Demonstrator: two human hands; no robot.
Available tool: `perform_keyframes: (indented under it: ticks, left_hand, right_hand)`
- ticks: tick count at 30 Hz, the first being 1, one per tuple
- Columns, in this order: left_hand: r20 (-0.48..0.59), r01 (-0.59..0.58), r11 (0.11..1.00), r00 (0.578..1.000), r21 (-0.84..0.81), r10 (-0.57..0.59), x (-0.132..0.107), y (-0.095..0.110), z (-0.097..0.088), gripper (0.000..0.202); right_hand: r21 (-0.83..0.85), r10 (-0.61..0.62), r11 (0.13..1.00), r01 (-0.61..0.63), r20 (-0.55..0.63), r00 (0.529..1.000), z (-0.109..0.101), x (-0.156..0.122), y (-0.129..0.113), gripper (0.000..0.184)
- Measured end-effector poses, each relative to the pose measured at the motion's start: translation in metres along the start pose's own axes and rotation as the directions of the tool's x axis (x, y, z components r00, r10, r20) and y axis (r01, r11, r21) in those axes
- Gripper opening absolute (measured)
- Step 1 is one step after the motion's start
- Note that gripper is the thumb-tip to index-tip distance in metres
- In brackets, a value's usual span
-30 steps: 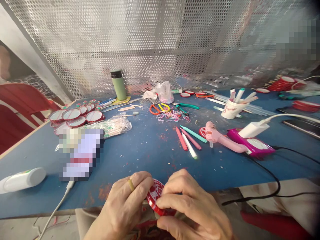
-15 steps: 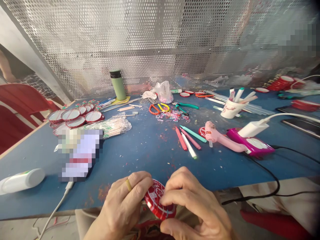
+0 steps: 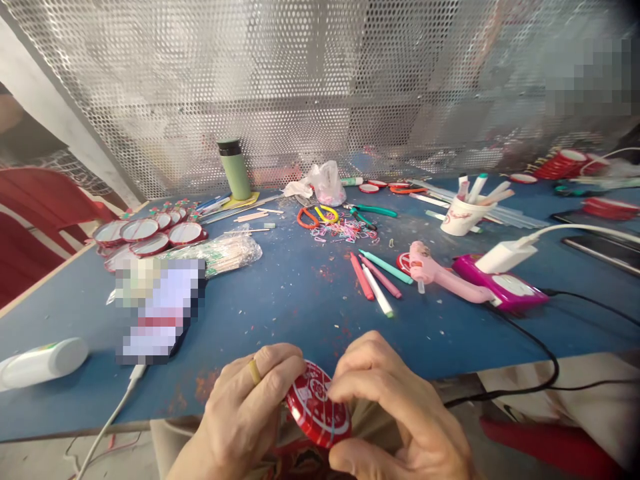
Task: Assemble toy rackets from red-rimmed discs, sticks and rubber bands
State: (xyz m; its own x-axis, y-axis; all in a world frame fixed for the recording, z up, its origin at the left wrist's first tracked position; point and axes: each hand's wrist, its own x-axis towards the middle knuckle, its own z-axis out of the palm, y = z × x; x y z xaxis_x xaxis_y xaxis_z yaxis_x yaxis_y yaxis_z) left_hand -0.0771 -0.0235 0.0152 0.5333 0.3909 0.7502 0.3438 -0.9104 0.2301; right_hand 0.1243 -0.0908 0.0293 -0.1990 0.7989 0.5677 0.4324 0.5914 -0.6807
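Note:
My left hand, with a ring on one finger, is closed on the left edge of a round red disc-shaped piece with a white printed pattern. The piece is tilted, its printed face upward, in front of the table's near edge. Bent around its right side is my right hand. Its fingertips touch the printed face and its thumb is by the lower rim. Whether something small sits under those fingertips is hidden.
Markers and a pink glue gun lie beyond my hands, beside a purple power strip. A phone and white bottle are at left. Stacked red-rimmed discs, pliers and a paper cup stand farther back.
The red disc has turned slightly, showing more of its printed face. My right hand has shifted a little to the right, its fingertips closer to the face's right side.

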Motion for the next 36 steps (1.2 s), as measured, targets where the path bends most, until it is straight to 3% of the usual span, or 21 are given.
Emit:
perform_keyframes:
  ticks: [6,10,15,18,22,36]
  left_hand:
    - [0.005,0.009,1.000,1.000,-0.010,-0.009,0.0005,0.0006,0.0001,0.030]
    - [0.009,0.024,1.000,1.000,0.004,-0.024,0.0016,0.0017,0.0006,0.030]
    - [-0.003,0.023,1.000,1.000,-0.002,-0.023,-0.0017,0.0003,0.0007,0.030]
    - [-0.012,0.013,1.000,1.000,0.000,-0.013,-0.0030,-0.0001,0.0017,0.029]
    - [-0.014,0.019,1.000,1.000,-0.016,-0.019,-0.0019,-0.0001,0.0029,0.029]
    - [-0.003,0.028,1.000,1.000,-0.001,-0.028,-0.0014,0.0007,0.0001,0.029]
  right_hand:
    - [-0.007,0.048,0.999,-0.048,0.083,0.995,-0.0003,-0.0003,-0.0017,0.045]
    - [-0.021,0.057,0.998,-0.056,0.051,0.997,0.0023,-0.0011,-0.0047,0.046]
    - [-0.029,0.033,0.999,-0.033,-0.019,0.999,-0.0004,-0.0061,-0.0040,0.031]
    - [-0.034,-0.048,0.998,0.048,-0.004,0.999,-0.0006,-0.0063,-0.0039,0.020]
    - [-0.041,-0.039,0.998,0.040,0.012,0.999,0.0012,-0.0027,-0.0048,0.009]
    - [-0.033,-0.031,0.999,0.031,-0.024,0.999,0.0021,0.0002,-0.0086,0.006]
